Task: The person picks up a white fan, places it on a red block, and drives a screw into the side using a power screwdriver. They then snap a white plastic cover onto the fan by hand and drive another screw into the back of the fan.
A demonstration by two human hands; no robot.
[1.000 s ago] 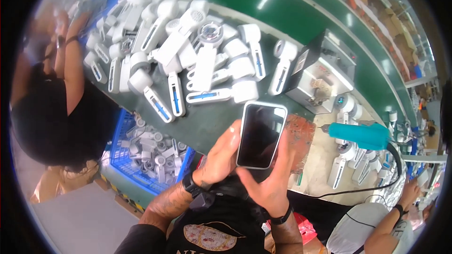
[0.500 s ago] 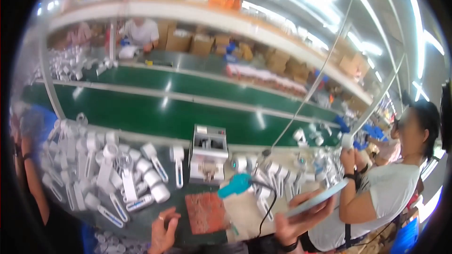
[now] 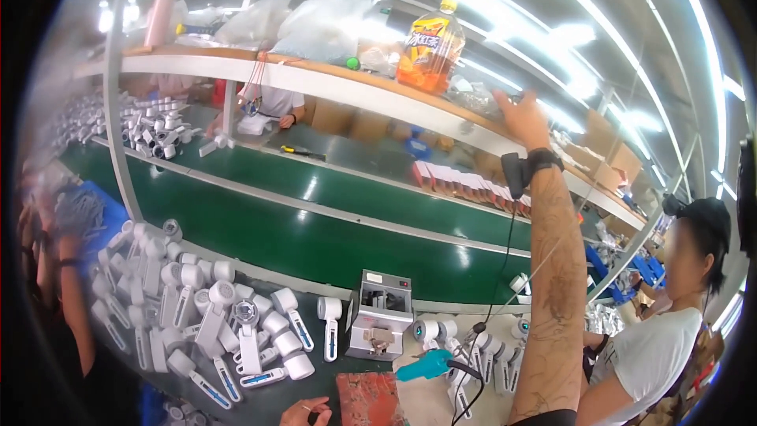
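Observation:
My right hand (image 3: 524,120) is raised to the shelf at the upper right, its fingers curled beside a crumpled clear plastic bag (image 3: 471,98). Whatever lies between those fingers is too small to make out. A dark strap circles that wrist. At the lower edge, my left hand (image 3: 306,412) shows only in part, loosely bent with nothing visible in it. It is nearest to a worn red mat (image 3: 369,399). Right of the mat lies a teal handheld tool (image 3: 424,365) with a black cord. Behind it stands a grey metal box-shaped fixture (image 3: 382,317).
White handheld fans (image 3: 223,308) are heaped at the left; several more (image 3: 493,355) lie right of the fixture. A green conveyor (image 3: 315,225) runs behind. The shelf holds a bottle of orange drink (image 3: 430,51). A co-worker (image 3: 654,339) is close at the right.
My right hand has risen from the bench to the shelf; the pale flat thing it held is out of sight. My left hand has dropped toward the lower edge. The view has tilted up.

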